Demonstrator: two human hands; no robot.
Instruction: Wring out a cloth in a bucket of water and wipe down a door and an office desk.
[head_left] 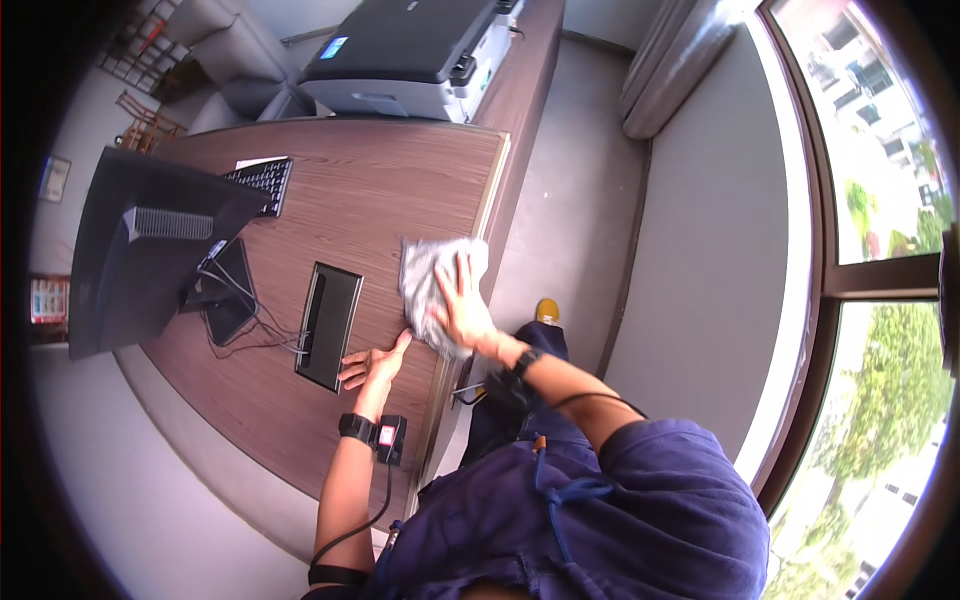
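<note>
A crumpled light-grey cloth [420,272] lies on the brown wood-grain desk [370,190], by its right edge. My right hand [462,310] is pressed flat on top of it, fingers spread, and part of the cloth is hidden beneath the palm. To the lower left, my left hand [374,368] is empty, with its fingers apart and the thumb pointing toward the cloth. Its fingertips are close to the lower end of a black rectangular cable tray [335,325] set in the desktop; I cannot tell whether they touch it.
A black monitor [160,260] stands at the left, its cables [262,318] running into the tray. Behind it lies a black keyboard [268,180]. A large printer [400,60] occupies the far side. Grey floor [565,190] and a windowed wall [715,210] border the right.
</note>
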